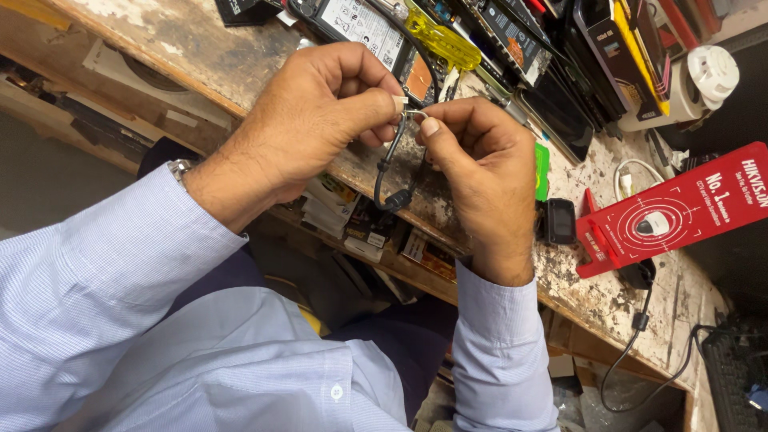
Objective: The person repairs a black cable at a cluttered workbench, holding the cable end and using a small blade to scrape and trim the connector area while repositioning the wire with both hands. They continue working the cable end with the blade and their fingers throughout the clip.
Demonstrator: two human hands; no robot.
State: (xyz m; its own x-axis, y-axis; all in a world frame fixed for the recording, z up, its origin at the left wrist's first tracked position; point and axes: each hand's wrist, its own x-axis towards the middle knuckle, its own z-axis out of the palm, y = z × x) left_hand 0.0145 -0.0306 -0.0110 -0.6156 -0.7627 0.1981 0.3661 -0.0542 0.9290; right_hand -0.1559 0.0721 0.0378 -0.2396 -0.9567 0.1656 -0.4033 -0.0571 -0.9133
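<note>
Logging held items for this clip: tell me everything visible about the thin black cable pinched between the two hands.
The thin black cable looks rubber-sheathed and ends in a small silver metal plug at the top. The left hand and the right hand pinch that plug end between thumbs and fingertips. Below them the cable hangs in a narrow loop, with a thicker black moulded piece at the bottom, in front of the edge of the worn, paint-stained wooden workbench. Its far end is hidden behind the hands.
</note>
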